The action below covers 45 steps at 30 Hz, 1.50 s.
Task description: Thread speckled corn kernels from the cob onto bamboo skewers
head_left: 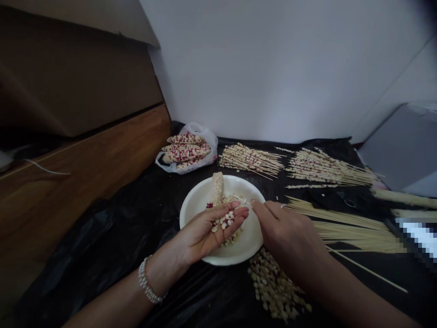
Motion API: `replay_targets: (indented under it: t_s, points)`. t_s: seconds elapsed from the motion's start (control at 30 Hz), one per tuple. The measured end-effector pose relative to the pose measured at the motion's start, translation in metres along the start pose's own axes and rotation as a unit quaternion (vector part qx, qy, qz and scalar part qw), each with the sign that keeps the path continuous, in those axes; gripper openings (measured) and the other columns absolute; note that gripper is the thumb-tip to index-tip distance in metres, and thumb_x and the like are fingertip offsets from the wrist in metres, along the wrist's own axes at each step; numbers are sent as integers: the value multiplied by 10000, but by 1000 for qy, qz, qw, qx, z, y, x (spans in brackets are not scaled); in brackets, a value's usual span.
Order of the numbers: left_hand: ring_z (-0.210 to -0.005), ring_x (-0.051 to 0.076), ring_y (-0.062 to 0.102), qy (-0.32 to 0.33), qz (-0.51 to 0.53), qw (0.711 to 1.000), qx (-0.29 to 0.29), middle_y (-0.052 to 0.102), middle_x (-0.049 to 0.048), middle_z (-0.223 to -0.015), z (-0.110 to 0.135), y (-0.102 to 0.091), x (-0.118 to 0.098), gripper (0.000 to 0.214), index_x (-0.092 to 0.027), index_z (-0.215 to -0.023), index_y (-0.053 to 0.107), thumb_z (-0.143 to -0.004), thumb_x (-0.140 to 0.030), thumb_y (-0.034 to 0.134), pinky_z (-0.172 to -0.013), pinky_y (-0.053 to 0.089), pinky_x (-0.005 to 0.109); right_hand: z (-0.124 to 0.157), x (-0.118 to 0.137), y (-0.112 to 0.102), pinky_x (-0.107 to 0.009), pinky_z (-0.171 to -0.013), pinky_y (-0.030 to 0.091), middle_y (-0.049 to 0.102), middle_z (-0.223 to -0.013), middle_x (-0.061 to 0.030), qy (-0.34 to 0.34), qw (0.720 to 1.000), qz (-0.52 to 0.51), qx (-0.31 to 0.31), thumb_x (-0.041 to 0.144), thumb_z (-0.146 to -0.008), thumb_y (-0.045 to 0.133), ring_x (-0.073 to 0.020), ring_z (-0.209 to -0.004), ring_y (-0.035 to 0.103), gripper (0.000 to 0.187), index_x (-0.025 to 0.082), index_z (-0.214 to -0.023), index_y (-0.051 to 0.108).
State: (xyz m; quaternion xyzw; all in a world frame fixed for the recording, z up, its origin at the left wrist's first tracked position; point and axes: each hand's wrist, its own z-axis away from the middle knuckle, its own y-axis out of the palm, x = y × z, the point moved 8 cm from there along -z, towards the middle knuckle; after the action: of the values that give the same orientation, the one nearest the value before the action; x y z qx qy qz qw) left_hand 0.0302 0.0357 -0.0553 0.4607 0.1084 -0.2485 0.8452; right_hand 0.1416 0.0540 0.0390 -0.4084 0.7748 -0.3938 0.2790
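Observation:
Palm up over the white bowl (191, 200), my left hand (201, 234) cups a small heap of white and dark-red corn kernels (225, 222). A pearly bracelet is round its wrist. My right hand (287, 232), with a ring on one finger, is closed round a thin wooden skewer (239, 198). Its tip points left above the bowl, just beyond my left fingertips, and a pale kernel seems to be on it. Most of the skewer is hidden by my right hand. Inside the bowl, a mostly stripped corn cob (217, 187) leans on the far rim among loose kernels.
A plastic bag (210, 146) of speckled cobs lies behind the bowl. Kernel-threaded skewers form two piles, one behind (251, 159) and one at right (317, 167). Bare skewers (351, 230) lie at right. Loose kernels (275, 287) rest on the black plastic sheet (119, 237). A white wall stands behind.

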Motion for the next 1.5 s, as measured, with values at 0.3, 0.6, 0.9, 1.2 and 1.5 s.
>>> replay_targets:
  t_s: [0.3, 0.6, 0.9, 1.2, 1.5]
  points:
    - [-484, 20, 519, -10, -10, 997, 77, 575, -18, -621, 0, 2, 0, 112, -89, -934, 639, -860, -158, 591, -436, 406, 79, 1, 1, 0, -277, -540, 316, 560, -730, -10, -4, 1000, -1, 0, 50, -767, 461, -153, -593, 495, 257, 157, -984, 550]
    - [-705, 87, 638, 7, 1, 1000, 19, 678, 61, -800, -2, -4, -5, 177, -82, -979, 654, -833, -48, 559, -687, 511, 158, 0, -2, 5, -283, -536, 287, 549, -702, 1, 5, 1000, -8, 18, 64, -771, 478, -146, -583, 490, 167, 188, -863, 540]
    - [-841, 100, 672, 48, -37, 997, 50, 707, 66, -904, -4, -4, -8, 153, -95, -953, 675, -812, -67, 624, -801, 514, 170, -2, 0, -2, -287, -539, 290, 551, -686, 4, 8, 1000, 17, -12, 82, -803, 511, -148, -585, 500, 128, 178, -876, 555]
    - [-801, 100, 687, 65, -23, 998, 3, 725, 75, -915, -3, -5, -13, 173, -87, -975, 684, -812, -70, 630, -742, 543, 157, -2, 4, -7, -309, -585, 358, 596, -744, -41, -36, 998, 45, -30, 110, -816, 513, -178, -670, 522, 251, 109, -1044, 616]
    - [-820, 108, 695, 77, -29, 997, -10, 730, 74, -979, -3, -7, -13, 194, -119, -964, 697, -776, -78, 674, -750, 549, 158, -1, 8, -8, -314, -582, 375, 602, -748, -49, -46, 997, 56, -39, 94, -832, 493, -185, -679, 540, 272, 100, -1060, 640]
